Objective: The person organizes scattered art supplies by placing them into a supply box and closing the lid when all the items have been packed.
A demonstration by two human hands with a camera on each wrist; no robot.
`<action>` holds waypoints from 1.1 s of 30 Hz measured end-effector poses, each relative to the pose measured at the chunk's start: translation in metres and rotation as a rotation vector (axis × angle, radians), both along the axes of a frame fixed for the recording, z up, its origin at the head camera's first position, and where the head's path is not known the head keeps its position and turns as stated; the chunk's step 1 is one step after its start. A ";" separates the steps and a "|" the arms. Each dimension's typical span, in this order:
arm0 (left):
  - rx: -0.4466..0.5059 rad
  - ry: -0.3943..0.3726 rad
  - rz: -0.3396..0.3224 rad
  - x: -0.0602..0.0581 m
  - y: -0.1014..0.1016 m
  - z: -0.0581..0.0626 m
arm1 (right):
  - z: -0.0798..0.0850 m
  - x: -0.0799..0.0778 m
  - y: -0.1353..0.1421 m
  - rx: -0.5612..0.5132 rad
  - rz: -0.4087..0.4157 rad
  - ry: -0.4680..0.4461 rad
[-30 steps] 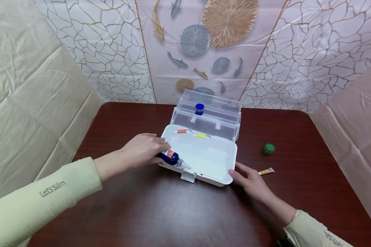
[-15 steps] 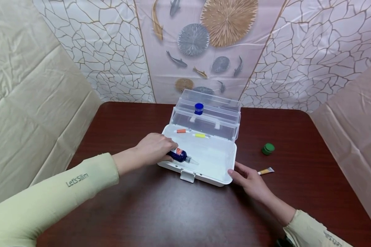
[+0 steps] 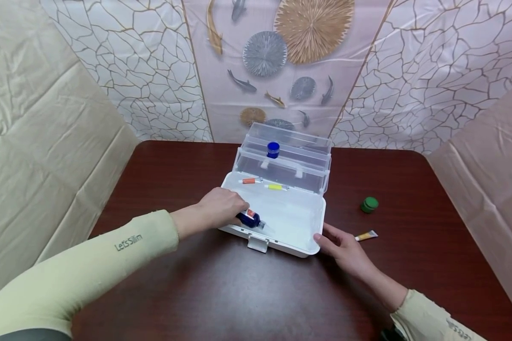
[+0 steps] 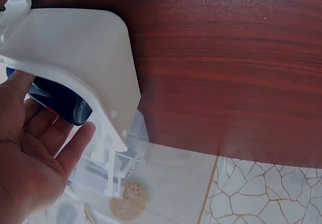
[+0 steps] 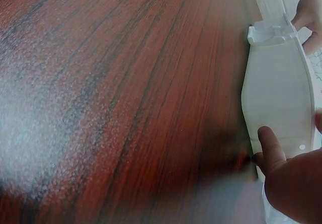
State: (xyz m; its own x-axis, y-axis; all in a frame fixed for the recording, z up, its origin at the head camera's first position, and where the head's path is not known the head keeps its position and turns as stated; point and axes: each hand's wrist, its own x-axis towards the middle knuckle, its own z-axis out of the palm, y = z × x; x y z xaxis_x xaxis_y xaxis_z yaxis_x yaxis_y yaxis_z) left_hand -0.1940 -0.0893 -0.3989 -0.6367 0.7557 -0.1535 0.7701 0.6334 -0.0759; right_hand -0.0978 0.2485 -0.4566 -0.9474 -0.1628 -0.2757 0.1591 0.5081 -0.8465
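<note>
My left hand [image 3: 223, 207] grips a dark blue squeeze bottle [image 3: 250, 218] with an orange label and a clear pointed nozzle. The bottle lies low inside a white plastic storage box [image 3: 290, 218], by its front left edge, nozzle toward the right. In the left wrist view, the bottle's round base [image 4: 82, 112] shows beyond the fingers, under the box rim. My right hand [image 3: 345, 251] holds the box at its front right corner, thumb at the rim and fingers along the outside. An orange tube [image 3: 249, 181] and a yellow tube [image 3: 276, 187] lie at the back of the box.
Behind the box stand its raised clear trays [image 3: 311, 163], with a blue paint jar [image 3: 273, 150] on them. A green jar [image 3: 369, 204] and a tube with a yellow-orange label [image 3: 366, 235] lie on the brown table [image 3: 239, 293] to the right. A latch [image 3: 258, 243] sticks out in front.
The left hand has carried the squeeze bottle rightward from the box's front left rim, then lowered it inside. The right hand has stayed at the box corner.
</note>
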 end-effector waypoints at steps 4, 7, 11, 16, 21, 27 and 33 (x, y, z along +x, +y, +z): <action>-0.009 -0.007 0.001 -0.002 0.003 -0.006 | 0.000 0.000 0.000 -0.002 0.000 -0.004; -0.016 -0.014 0.005 -0.004 0.004 -0.008 | 0.000 -0.001 0.000 -0.003 -0.001 -0.003; -0.032 -0.039 0.019 -0.007 0.006 -0.012 | -0.001 -0.001 0.000 0.005 0.000 0.000; -0.047 -0.077 0.051 -0.010 0.008 -0.016 | -0.001 0.000 0.000 0.002 -0.001 0.011; -0.055 -0.086 0.070 -0.012 0.010 -0.018 | -0.002 0.000 -0.001 -0.007 -0.004 0.021; -0.062 -0.080 0.060 -0.015 0.012 -0.020 | -0.002 0.000 -0.001 0.005 -0.003 0.026; -0.059 -0.076 0.069 -0.016 0.014 -0.023 | -0.002 0.001 -0.001 0.023 0.001 0.035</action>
State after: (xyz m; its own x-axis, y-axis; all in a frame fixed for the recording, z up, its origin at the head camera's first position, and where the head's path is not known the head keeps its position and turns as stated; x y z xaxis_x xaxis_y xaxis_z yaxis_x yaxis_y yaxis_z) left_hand -0.2105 -0.0749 -0.4220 -0.6719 0.6986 -0.2457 0.7296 0.6815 -0.0575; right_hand -0.0972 0.2474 -0.4587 -0.9562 -0.1579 -0.2463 0.1291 0.5280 -0.8394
